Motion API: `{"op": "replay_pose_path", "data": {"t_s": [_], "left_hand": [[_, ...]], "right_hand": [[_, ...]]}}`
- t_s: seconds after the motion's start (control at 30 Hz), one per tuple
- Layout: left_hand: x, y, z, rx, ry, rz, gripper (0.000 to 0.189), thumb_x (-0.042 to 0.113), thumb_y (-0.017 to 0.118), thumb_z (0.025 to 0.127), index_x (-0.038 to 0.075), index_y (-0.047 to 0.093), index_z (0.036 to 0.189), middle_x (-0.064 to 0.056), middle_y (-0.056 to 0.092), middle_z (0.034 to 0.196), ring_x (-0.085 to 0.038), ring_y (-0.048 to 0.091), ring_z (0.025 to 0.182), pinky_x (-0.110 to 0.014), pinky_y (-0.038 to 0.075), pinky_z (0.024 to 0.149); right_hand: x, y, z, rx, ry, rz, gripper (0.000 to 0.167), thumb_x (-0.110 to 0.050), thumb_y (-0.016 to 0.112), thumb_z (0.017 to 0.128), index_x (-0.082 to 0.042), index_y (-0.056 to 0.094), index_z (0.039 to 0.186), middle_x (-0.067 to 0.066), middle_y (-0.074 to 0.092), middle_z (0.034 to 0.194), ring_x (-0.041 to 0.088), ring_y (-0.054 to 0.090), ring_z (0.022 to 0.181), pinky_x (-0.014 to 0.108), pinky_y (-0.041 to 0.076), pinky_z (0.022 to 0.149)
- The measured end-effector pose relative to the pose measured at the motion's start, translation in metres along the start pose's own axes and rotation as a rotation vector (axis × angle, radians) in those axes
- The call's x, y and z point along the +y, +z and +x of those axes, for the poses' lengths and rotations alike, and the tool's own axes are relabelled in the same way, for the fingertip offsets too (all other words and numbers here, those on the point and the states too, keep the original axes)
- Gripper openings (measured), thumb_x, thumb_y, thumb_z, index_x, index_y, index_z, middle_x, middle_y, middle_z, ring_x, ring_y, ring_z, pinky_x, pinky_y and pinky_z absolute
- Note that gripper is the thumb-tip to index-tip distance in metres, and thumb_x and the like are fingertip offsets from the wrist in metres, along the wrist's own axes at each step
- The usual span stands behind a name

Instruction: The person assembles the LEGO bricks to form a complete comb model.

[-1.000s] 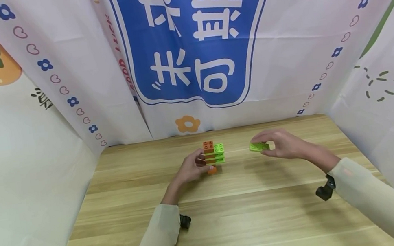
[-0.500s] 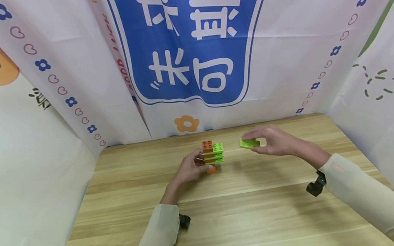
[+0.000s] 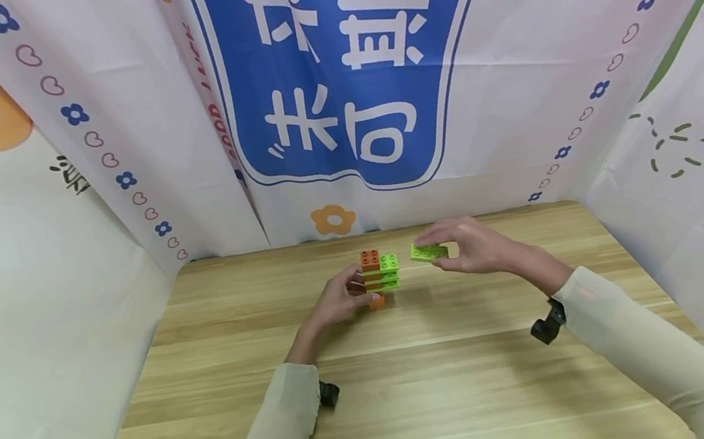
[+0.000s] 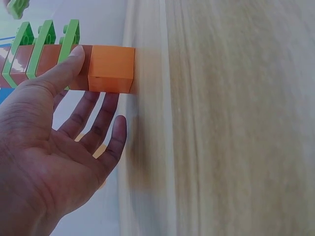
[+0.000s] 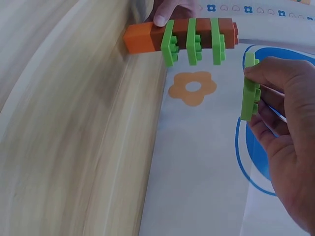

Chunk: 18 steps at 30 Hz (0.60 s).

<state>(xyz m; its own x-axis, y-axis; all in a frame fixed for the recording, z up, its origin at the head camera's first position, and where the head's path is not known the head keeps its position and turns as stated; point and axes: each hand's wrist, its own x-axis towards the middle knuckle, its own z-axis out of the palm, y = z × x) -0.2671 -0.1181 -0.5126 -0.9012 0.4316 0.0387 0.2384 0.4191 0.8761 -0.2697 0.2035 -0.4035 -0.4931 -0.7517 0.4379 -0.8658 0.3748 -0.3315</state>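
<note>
An upright stack of toy building bricks [image 3: 370, 258] stands toward the far side of the table. Its base is an orange brick [image 4: 112, 66]; above it, brown bricks alternate with three thin green plates [image 5: 193, 43] that jut out to the right. My left hand [image 3: 338, 300] grips the lower part of the stack from the left, thumb on the near side and fingers behind. Between thumb and fingers, my right hand [image 3: 470, 247] pinches a loose green plate [image 3: 429, 252], studs up. That plate is held in the air just right of the stack, with a small gap between them.
The wood-grain table [image 3: 373, 392] ends at a printed white cloth [image 3: 493, 187] behind, and more cloth hangs at both sides. Each wrist wears a small black camera [image 3: 546, 324].
My right hand has moved left, and slightly toward the back, carrying the green plate closer to the stack. My left hand and the stack have stayed in place.
</note>
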Motion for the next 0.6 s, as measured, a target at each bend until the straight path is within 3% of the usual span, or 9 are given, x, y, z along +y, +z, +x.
{"op": "replay_pose_path", "data": {"t_s": [0.6], "left_hand": [[-0.001, -0.001, 0.001, -0.004, 0.004, -0.007, 0.04, 0.011, 0.082, 0.094, 0.011, 0.066, 0.13, -0.009, 0.073, 0.12, -0.026, 0.07, 0.11, -0.043, 0.057, 0.1]], "right_hand": [[-0.009, 0.008, 0.03, -0.008, 0.004, 0.053, 0.038, -0.006, 0.079, 0.089, -0.002, 0.075, 0.126, 0.014, 0.075, 0.128, 0.033, 0.072, 0.118, 0.046, 0.059, 0.098]]}}
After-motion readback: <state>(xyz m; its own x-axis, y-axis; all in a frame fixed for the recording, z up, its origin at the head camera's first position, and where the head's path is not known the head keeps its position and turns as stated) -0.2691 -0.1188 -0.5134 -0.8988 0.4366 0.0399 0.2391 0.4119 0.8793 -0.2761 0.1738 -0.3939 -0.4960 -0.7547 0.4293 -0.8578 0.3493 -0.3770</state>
